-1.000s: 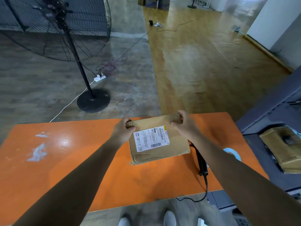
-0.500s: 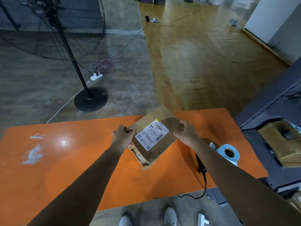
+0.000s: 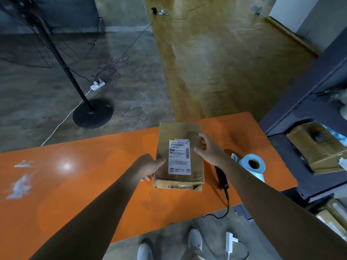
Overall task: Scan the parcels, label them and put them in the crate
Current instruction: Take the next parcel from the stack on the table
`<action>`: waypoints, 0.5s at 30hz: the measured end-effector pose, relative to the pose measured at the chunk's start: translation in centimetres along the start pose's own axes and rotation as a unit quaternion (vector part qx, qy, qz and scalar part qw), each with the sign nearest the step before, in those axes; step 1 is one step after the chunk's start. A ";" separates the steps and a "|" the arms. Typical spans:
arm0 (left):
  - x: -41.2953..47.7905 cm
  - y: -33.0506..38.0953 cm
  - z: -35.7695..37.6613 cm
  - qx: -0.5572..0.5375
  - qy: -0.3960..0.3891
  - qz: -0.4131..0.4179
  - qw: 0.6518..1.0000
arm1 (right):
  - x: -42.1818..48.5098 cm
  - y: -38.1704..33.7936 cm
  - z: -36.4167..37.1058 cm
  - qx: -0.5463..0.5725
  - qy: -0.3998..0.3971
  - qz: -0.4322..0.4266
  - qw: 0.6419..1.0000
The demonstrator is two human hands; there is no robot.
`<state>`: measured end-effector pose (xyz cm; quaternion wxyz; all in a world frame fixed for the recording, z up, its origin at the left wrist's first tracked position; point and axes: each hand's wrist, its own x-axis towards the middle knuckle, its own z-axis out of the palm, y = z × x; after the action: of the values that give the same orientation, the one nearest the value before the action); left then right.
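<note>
A brown cardboard parcel [image 3: 195, 131] with a white shipping label [image 3: 179, 156] is held just over the orange table [image 3: 75, 184], its long side pointing away from me. My left hand [image 3: 148, 167] grips its left edge, thumb on top. My right hand [image 3: 210, 150] holds the right edge, thumb on the top face near the label. A black corded barcode scanner [image 3: 221, 177] lies on the table right of the parcel, partly behind my right arm. A blue roll of labels [image 3: 253, 165] stands further right.
A dark metal shelf [image 3: 300, 117] at the right holds another brown parcel [image 3: 315, 147]. A standing fan's base [image 3: 93, 113] and a power strip [image 3: 97, 85] are on the floor beyond the table. My shoes [image 3: 195, 241] show below the near edge.
The parcel has been turned from lying crosswise, through a diagonal tilt, to lengthwise. Both hands shifted from its far corners to its side edges. The view dropped, uncovering the label roll.
</note>
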<state>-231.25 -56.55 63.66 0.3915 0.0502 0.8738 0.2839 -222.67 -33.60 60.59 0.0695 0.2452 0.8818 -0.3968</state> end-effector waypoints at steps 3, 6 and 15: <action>0.6 0.6 1.4 0.063 -0.001 0.016 0.998 | -1.1 1.3 0.2 -0.011 0.043 0.007 0.999; 1.0 1.1 2.3 0.102 -0.015 0.027 0.994 | -1.8 2.5 0.2 -0.044 0.124 0.066 0.989; 2.2 1.3 3.0 0.066 0.062 0.033 0.995 | -3.1 4.9 0.9 -0.015 0.200 0.124 0.972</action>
<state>-230.80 -53.44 61.33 0.3230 0.0874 0.9111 0.2408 -217.66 -32.60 57.68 -0.0564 0.4257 0.8463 -0.3151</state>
